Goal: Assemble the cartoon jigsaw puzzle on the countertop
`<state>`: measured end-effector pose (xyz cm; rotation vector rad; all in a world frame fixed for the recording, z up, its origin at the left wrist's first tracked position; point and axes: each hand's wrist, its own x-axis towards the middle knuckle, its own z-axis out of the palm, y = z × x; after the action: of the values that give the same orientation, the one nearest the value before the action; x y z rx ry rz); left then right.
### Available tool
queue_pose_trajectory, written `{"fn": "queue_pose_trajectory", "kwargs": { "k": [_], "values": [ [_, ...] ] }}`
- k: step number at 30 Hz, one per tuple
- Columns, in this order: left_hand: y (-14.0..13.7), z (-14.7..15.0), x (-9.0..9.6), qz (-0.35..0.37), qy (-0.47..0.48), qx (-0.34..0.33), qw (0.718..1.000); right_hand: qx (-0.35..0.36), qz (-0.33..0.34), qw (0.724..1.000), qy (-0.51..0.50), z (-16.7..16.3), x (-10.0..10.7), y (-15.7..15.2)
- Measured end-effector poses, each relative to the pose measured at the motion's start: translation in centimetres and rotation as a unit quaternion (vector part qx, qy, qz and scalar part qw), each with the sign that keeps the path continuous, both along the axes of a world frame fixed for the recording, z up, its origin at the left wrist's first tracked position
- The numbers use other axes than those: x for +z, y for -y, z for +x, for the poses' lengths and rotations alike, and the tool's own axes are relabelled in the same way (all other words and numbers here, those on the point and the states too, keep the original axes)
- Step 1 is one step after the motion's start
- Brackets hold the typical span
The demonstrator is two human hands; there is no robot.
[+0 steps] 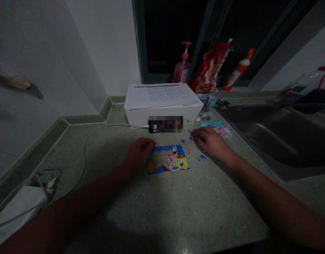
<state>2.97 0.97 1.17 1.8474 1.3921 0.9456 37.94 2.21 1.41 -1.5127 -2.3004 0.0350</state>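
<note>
A partly assembled jigsaw puzzle [181, 163] with yellow and pink cartoon figures and a blue border lies flat on the counter, its middle left showing bare counter. At its upper left corner is my left hand [139, 152], fingers curled and thumb close to the index fingertip; whatever lies between them is hidden. My right hand [211, 141] hovers low over loose puzzle pieces [191, 138] right of the puzzle, fingertips at one piece, thumb apart from the index finger. More loose pieces [200, 157] lie nearer me. Partly behind the right hand is a second cartoon picture [224, 129].
A white box [162, 114] topped with printed paper [162, 95] stands behind, a phone [165, 125] leaning on it with a white cable [84, 148]. At right is a steel sink [284, 141]. A pump bottle [181, 68] and red bag [211, 68] stand by the window.
</note>
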Motion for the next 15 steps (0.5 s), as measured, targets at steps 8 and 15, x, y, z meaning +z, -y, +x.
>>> {"fn": "queue_pose_trajectory", "kwargs": {
  "k": [8,15],
  "values": [
    [0.12,-0.03,0.16,0.0,0.006,0.0,1.0,-0.018,0.013,0.998,0.052,0.84,-0.07,-0.22],
    [0.1,0.07,0.18,0.007,0.003,0.001,1.0,-0.049,0.039,0.993,0.105,1.16,0.18,-0.46]
  ]
}}
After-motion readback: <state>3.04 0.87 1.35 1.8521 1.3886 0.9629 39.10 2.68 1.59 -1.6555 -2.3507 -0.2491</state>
